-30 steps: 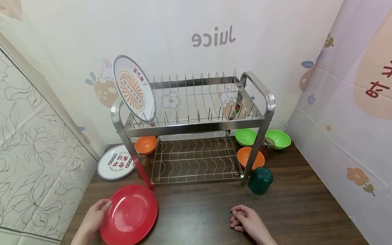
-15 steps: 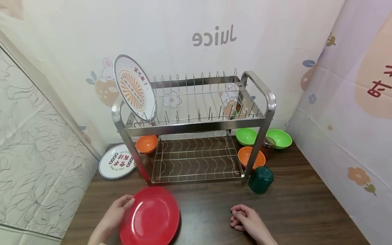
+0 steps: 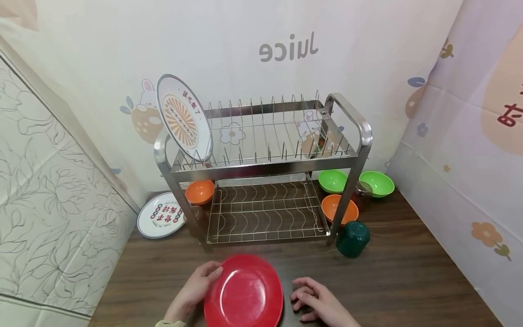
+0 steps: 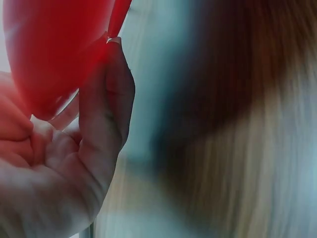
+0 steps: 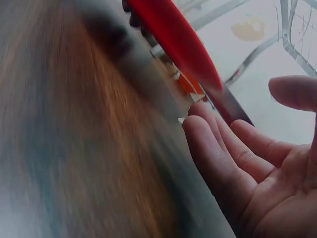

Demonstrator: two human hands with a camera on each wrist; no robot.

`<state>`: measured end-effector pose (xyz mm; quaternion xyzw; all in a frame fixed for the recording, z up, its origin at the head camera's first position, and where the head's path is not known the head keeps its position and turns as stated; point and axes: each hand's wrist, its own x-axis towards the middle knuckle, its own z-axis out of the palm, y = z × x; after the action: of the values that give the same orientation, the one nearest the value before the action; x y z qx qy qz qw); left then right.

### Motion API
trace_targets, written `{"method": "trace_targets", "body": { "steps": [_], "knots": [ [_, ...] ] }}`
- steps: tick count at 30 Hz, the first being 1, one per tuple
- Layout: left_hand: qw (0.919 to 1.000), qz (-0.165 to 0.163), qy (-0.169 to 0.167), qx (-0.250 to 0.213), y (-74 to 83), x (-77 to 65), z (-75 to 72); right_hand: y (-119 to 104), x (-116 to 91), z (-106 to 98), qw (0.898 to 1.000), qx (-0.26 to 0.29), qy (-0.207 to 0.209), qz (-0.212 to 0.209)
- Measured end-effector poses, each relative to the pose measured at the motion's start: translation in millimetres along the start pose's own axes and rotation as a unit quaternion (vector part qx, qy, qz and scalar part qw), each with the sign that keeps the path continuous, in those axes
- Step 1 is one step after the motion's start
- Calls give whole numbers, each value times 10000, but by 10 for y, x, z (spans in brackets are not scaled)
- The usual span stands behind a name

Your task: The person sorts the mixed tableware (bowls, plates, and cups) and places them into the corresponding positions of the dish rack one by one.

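A round, glossy red plate (image 3: 244, 293) is raised over the front of the table, its face toward the head camera. My left hand (image 3: 195, 287) grips it by the left rim, thumb on the face; the left wrist view has the fingers behind the plate (image 4: 54, 49). Just right of the plate, my right hand (image 3: 316, 302) has its fingers loosely bent and holds nothing. In the right wrist view that hand (image 5: 257, 168) shows thumb and fingers spread apart, with the plate's edge (image 5: 183, 44) beyond the fingertips.
A two-tier metal dish rack (image 3: 261, 171) stands behind, a white patterned plate (image 3: 185, 118) upright at its upper left. Another white plate (image 3: 161, 215) lies left. Orange bowls (image 3: 340, 209), green bowls (image 3: 376, 184) and a dark green cup (image 3: 353, 239) sit around the rack.
My left hand has carried the red plate rightward from the table's left side to the front middle. The right hand has shifted slightly left and its fingers have loosened apart.
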<state>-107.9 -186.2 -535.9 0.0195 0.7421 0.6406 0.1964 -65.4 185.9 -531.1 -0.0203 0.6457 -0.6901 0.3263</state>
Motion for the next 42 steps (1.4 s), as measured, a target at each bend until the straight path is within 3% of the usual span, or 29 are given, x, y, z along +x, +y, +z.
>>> {"method": "trace_targets", "body": {
  "steps": [10,18,33,42],
  "knots": [
    [9987,77,-118,-488,42,75,416,-5,15,125,9985,29,520,150],
    [9965,-6,-103,-829,20,32,605,-15,-16,57,9961,-86,843,233],
    [9931,-259,-198,-1128,-100,-21,663,-4,-19,-61,9964,-221,783,255],
    [9913,-313,-53,-1276,-102,-39,539,-121,-97,-206,9930,-173,1171,53]
  ]
}}
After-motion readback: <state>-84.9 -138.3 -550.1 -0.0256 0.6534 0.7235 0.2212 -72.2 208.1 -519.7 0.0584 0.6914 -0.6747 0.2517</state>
